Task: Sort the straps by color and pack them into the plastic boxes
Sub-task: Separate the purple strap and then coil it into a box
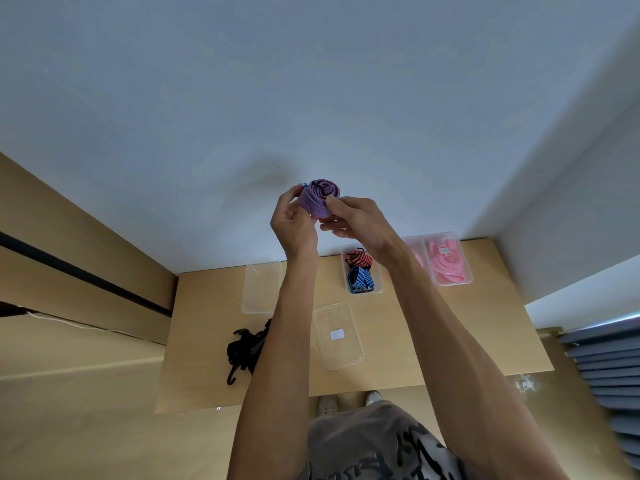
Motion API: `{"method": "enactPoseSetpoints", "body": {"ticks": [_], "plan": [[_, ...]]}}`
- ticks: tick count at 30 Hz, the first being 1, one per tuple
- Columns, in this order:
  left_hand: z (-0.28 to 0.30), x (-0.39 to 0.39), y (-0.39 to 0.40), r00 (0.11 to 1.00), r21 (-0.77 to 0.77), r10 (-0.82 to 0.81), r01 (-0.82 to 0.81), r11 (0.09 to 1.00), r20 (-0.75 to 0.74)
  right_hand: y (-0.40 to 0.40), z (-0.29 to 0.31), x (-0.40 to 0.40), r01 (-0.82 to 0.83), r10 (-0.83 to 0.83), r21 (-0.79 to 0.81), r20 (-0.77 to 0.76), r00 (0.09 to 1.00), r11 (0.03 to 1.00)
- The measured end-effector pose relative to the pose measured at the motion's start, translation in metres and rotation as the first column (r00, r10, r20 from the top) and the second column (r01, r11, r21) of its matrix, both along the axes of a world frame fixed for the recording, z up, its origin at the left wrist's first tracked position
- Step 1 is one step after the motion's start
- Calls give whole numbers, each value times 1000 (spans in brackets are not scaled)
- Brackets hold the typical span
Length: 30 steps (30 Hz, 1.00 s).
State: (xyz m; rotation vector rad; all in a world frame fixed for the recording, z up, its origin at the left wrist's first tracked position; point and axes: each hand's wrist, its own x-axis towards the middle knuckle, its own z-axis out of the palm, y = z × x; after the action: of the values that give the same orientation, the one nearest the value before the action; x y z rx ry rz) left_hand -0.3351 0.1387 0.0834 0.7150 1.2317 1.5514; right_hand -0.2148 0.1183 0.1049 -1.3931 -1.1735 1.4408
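Two hands, left and right, grasp a rolled strap; boxes at one o'clock hold straps, while black ones at eight o'clock wait.

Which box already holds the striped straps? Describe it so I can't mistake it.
On the wooden table, look along the far edge by the wall. The clear box there holds a red-and-black strap and a blue-and-black strap; its right-hand neighbour holds only pink ones.
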Motion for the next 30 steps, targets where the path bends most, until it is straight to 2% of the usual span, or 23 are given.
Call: {"method": "enactPoseSetpoints", "body": {"ticks": [2,4,7,11,14,16,18,20,22,27,30], "plan": [[-3,-1,-1,999,9,15,-14,1000,-40,0,0,-3,41,-40,36,-37,998,999],[-7,-1,-2,996,26,27,-25,999,-86,1,1,-5,108,-98,53,-158,983,993],[-9,4,-7,971,32,92,-87,996,-221,4,3,-12,227,-208,47,-257,944,973],[-10,8,-12,920,79,174,-156,985,-350,3,1,-19,188,-168,108,-170,971,976],[-12,6,-12,917,88,160,-138,987,-364,4,-2,-17,189,-177,144,-93,980,971],[-13,4,-11,935,84,117,-94,992,-335,7,-5,-13,196,-188,122,-69,980,973],[-11,0,-10,978,35,3,4,999,-210,9,-8,-8,235,-228,86,-87,970,968],[-12,-5,-7,992,-56,-122,119,991,-43,9,-13,-1,260,-251,79,-106,962,962],[-16,-9,-4,980,-166,-198,197,966,13,8,-21,5,250,-242,87,-95,966,964],[-47,-3,-2,927,-308,-289,209,928,-241,-1,-52,12,255,-267,100,140,953,962],[-74,1,0,896,-413,-362,238,879,-255,-11,-79,9,269,-286,110,201,937,957]]}}
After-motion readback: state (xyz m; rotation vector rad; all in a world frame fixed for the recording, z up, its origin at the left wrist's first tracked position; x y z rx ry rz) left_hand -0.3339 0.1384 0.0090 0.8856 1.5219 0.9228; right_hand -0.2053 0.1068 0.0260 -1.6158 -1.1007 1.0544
